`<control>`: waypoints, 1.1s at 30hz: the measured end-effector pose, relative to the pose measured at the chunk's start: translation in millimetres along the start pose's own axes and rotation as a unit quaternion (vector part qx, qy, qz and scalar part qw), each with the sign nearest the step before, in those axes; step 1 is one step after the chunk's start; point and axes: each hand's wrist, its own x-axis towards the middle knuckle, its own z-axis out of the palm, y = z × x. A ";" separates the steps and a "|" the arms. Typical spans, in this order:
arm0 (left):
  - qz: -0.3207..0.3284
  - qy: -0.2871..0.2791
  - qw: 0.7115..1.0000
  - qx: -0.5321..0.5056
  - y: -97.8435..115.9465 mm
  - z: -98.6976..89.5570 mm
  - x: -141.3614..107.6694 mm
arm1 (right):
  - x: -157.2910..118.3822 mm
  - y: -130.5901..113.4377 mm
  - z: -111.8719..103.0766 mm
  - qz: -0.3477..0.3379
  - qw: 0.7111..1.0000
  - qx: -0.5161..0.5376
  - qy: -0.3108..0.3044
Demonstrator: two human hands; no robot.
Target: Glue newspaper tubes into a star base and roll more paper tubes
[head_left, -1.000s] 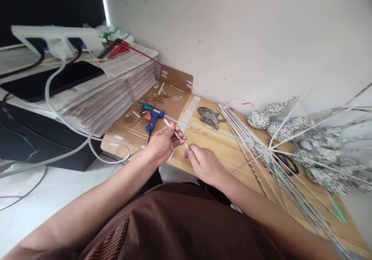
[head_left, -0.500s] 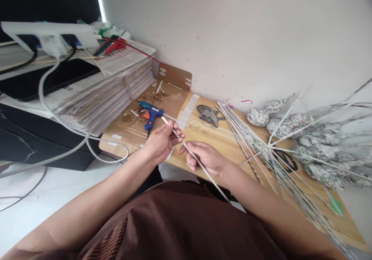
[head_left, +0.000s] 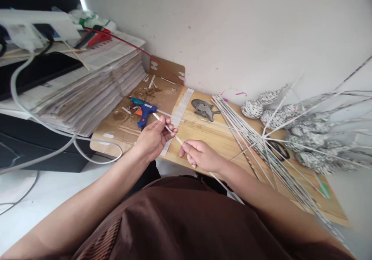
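A thin white rolled-paper stick [head_left: 179, 140] runs slantwise through both my hands, over the near edge of the table. My left hand [head_left: 157, 138] pinches it close to its upper end, which pokes out past the thumb. Lower down, my right hand [head_left: 201, 154] is closed around the same stick, and its tail comes out below toward my lap. Just beyond my left hand lies a blue glue gun [head_left: 143, 111] with an orange trigger and a clear glue stick at its back. A grey crumpled piece [head_left: 205, 109] rests on the wood behind my hands.
A bundle of paper sticks [head_left: 244, 130] crosses the wooden table [head_left: 209, 138]. Spoked sticks [head_left: 264, 137] stand over black scissors [head_left: 277, 151]. Woven paper shapes [head_left: 252, 109] line the wall. Left are a newspaper stack [head_left: 95, 93], a phone [head_left: 40, 72] and a white cable [head_left: 17, 93].
The view has shifted a little, so things sit farther left and higher. My right hand has gone from loosely open fingers to a closed grip on the stick.
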 end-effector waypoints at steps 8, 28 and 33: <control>0.019 0.027 0.999 -0.002 3.8 0.0 -0.5 | -7.7 5.9 -6.6 0.013 1.000 0.025 -0.001; 0.027 0.041 0.999 -0.005 10.4 -1.1 2.6 | -29.0 18.1 -11.4 0.037 0.999 0.037 0.012; 0.024 0.030 0.999 -0.011 5.2 -2.3 0.6 | -27.6 16.8 -7.6 0.073 0.992 0.090 -0.041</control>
